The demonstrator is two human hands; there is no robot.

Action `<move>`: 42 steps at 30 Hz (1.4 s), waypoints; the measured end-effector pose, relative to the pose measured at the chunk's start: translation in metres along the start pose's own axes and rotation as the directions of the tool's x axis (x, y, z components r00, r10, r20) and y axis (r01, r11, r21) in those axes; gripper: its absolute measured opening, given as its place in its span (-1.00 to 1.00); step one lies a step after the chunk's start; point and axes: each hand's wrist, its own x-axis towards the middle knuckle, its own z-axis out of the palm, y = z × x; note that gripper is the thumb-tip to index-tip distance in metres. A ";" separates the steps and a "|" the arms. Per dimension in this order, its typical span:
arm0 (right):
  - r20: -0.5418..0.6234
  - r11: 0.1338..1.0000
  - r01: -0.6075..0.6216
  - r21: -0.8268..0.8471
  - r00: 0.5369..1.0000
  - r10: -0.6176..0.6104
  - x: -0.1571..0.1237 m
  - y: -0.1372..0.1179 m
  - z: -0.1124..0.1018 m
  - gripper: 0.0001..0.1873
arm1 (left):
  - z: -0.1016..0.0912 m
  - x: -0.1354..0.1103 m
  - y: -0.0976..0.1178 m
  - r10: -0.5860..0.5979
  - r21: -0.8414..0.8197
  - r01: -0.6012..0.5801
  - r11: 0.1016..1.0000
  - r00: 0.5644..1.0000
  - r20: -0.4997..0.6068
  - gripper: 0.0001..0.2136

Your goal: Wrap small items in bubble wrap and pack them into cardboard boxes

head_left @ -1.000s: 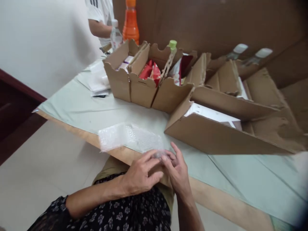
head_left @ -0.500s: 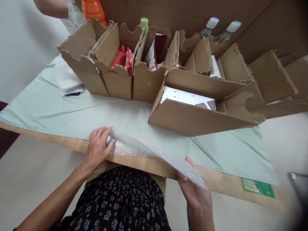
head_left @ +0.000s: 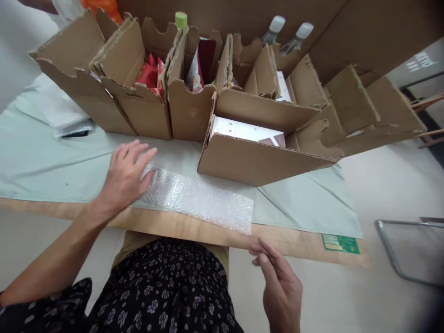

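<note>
Table (head_left: 41, 171), cloth-covered, wooden front edge. Cardboard box (head_left: 256, 159) on it, behind the strip. Bubble wrap strip (head_left: 201, 199) lies flat along the front, right end over the wooden edge. Likely very light, floppy, slippery, bubbles poppable; best pinched gently at its right-end corners. Left hand (head_left: 125, 175) over its left end, fingers spread, contact unclear. Right hand (head_left: 281, 282) off the strip, fingers together; thumb contact: can't tell.
</note>
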 end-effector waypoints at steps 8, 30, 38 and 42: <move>0.675 0.418 0.872 -0.255 0.470 -0.568 0.066 -0.039 0.130 -0.60 | 0.034 -0.059 0.063 -0.004 -0.059 0.019 0.998 0.967 0.253 -0.56; 0.407 0.595 0.634 -0.493 0.773 -0.486 0.112 -0.004 0.034 -0.68 | 0.021 -0.063 -0.011 -0.472 -0.105 0.471 0.876 0.881 0.011 -0.87; 0.597 0.999 -0.038 0.037 0.802 0.008 -0.003 -0.005 0.073 -0.25 | 0.012 0.038 -0.026 -0.302 -0.116 0.311 0.943 0.949 0.088 -0.75; 0.703 0.997 -0.076 -0.009 0.708 0.060 -0.025 -0.006 0.098 -0.44 | 0.027 0.048 -0.015 -0.233 -0.125 0.244 0.962 0.967 0.100 -0.45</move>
